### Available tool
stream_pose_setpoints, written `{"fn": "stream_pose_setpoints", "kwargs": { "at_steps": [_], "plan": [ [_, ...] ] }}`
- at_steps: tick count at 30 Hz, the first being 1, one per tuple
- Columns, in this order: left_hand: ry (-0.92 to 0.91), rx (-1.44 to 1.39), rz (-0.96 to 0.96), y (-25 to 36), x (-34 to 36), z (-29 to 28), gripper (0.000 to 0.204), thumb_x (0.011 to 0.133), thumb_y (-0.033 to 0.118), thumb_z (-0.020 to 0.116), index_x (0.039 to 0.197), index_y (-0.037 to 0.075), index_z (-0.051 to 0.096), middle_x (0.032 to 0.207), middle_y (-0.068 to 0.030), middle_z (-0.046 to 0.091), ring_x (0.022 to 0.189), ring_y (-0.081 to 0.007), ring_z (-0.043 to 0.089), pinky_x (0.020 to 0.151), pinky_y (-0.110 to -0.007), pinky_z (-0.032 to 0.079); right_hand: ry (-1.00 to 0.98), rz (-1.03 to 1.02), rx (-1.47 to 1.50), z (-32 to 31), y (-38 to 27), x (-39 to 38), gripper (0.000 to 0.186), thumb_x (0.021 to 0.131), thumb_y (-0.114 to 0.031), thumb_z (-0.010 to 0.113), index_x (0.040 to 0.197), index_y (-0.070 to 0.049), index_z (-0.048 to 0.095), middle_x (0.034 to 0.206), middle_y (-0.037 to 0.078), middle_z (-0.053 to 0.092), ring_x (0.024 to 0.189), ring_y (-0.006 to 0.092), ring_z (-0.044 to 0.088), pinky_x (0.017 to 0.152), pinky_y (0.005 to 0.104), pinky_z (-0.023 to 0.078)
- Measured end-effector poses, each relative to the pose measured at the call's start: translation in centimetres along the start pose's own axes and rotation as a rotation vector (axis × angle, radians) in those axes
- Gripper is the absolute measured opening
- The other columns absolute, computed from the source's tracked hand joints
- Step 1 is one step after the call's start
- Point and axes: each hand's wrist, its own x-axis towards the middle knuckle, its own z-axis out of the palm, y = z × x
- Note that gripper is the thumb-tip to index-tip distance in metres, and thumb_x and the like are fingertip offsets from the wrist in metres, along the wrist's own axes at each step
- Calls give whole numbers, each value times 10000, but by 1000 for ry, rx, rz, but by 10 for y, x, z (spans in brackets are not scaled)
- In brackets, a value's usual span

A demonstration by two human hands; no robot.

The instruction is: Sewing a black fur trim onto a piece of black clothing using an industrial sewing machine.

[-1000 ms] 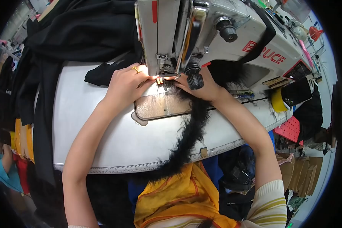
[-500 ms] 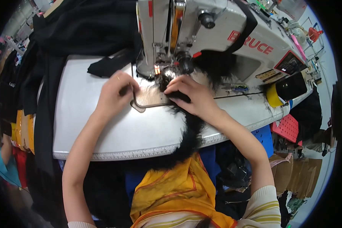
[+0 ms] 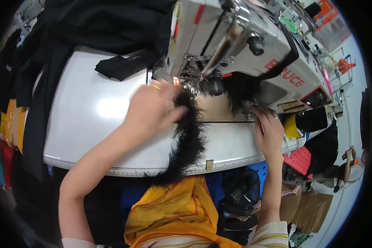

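Observation:
A sewing machine (image 3: 190,45) stands over a white table, its small light glowing by the needle area. A strip of black fur trim (image 3: 190,140) runs from under the presser area toward me and over the table's front edge. My left hand (image 3: 153,105), blurred by motion and wearing a ring, pinches the fur trim just in front of the needle. My right hand (image 3: 268,128) is away to the right, fingertips reaching to the small tools lying beside the machine bed, thumb apart from the fingers. Those tools are mostly hidden by the fingers.
Black cloth (image 3: 103,29) lies heaped at the back left and hangs over the side. More black fur (image 3: 242,91) sits under the machine arm. A yellow and black cup-shaped holder (image 3: 292,126) is right of my right hand. A ruler tape (image 3: 130,170) edges the white table (image 3: 82,115).
My right hand has let go of the fur trim and moved right to the small tools. My left hand has moved right onto the trim. The view has shifted, and the fur trim lies further left.

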Motion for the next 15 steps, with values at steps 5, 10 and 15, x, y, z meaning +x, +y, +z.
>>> {"fn": "stream_pose_setpoints", "kwargs": {
  "at_steps": [5, 10, 15],
  "plan": [
    [-103, 215, 33, -26, 7, 7, 230, 772, 311, 632, 713, 93, 589, 723, -76, 594, 736, -275, 598, 586, -388, 488, -72, -13, -200, 16, 31, -21, 357, 749, -18, 556, 1101, -61, 593, 1061, 81, 628, 985, 262, 575, 883, 378, 430],
    [-81, 167, -170, -43, -17, -37, 277, 788, 265, 646, 659, 43, 542, 716, -79, 575, 703, -279, 576, 614, -401, 456, -94, 99, 98, -4, 10, -10, 258, 763, -50, 594, 1020, -43, 614, 958, 110, 652, 873, 273, 618, 796, 349, 471],
    [-127, -123, 240, 14, 1, 3, 239, 791, 247, 652, 863, 48, 541, 894, -97, 554, 839, -302, 589, 707, -387, 498, -38, 225, 772, 26, -15, 12, 176, 786, -4, 574, 960, 3, 596, 1043, 119, 647, 908, 236, 628, 778, 297, 482]
  ]
}}
